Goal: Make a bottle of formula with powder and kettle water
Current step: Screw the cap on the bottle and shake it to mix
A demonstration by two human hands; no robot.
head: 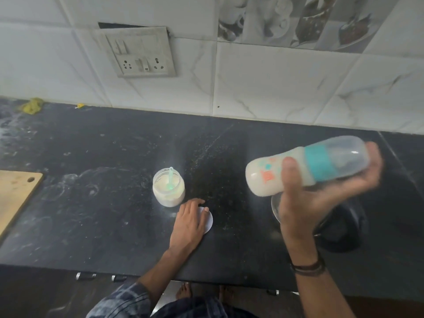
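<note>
On the black counter (110, 214) under white tiles (275, 83), left fingers (197, 203) lie flat on a lid (209, 222); right fingers (374, 160) clasp a bottle (273, 177).

On the counter (91, 226) the powder jar (168, 192) stands in the middle with a scoop (171, 177) in it, my left hand (189, 220) rests on a lid (209, 221) just near of it, and at right my right hand (321, 196) holds the bottle (305, 166) sideways above the kettle (341, 228).

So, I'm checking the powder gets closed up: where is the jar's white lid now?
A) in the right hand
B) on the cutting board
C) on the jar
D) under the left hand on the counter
D: the left hand rests on the white lid on the counter, beside the open jar.
</note>
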